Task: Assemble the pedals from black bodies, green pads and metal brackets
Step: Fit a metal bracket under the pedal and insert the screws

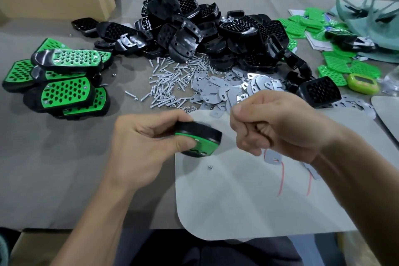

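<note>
My left hand (140, 144) grips a pedal (199, 138) over the near edge of a pale mat (237, 201). It has a black body with a green pad facing down toward me. My right hand (278, 127) hovers to its right, fingers curled and thumb pressed to forefinger. A grey metal bracket (272, 157) sticks out from under its palm and appears held there. Black bodies (194, 28) are heaped at the table's centre, and green pads (336, 67) lie at the right. Loose brackets (218, 90) lie ahead of my hands.
Finished pedals (62, 75) are stacked at the left. Screws and nuts (170, 84) are scattered beside the brackets, and one nut (209, 167) lies on the mat. An open cardboard box (54, 0) stands at the back left, and a green timer (362, 83) sits at the right.
</note>
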Tool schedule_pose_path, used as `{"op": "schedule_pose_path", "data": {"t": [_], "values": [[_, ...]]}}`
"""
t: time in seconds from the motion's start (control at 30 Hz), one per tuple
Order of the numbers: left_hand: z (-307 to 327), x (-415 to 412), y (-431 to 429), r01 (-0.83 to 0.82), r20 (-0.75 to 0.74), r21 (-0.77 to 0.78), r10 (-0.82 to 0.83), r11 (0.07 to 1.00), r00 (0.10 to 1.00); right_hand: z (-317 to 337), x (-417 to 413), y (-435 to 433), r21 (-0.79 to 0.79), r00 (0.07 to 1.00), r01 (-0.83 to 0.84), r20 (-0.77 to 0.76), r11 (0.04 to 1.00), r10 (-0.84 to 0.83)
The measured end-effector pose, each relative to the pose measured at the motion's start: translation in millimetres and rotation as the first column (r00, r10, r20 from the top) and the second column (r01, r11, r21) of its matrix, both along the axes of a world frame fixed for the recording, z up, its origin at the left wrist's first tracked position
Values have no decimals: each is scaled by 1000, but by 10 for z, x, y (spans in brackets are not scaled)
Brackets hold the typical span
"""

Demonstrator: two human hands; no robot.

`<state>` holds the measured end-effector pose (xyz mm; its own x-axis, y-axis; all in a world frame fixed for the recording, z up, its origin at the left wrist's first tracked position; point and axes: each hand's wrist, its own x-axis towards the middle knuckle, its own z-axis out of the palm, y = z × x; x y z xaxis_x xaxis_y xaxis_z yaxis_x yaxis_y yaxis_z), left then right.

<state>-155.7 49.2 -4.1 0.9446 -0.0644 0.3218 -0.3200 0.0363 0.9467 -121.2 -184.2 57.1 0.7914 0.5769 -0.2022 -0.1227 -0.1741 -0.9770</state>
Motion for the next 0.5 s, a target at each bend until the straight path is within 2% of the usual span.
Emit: {"op": "schedule_pose_path", "data": {"t": [0.03,0.17,0.37,0.5], "values": [[5,11,14,6,-8,-12,-6,1000,1000,4,-4,-5,25,1000,14,0,1000,-14],[41,3,-68,39,9,81,-40,996,999,4,40,67,-62,985,48,169,997,-37],[63,-4,-45,80,58,129,-88,988,994,55,116,130,-155,986,-96,119,983,115],[56,-14,-32,91,27,121,-95,988,995,89,163,175,-222,979,-153,96,963,178]]}}
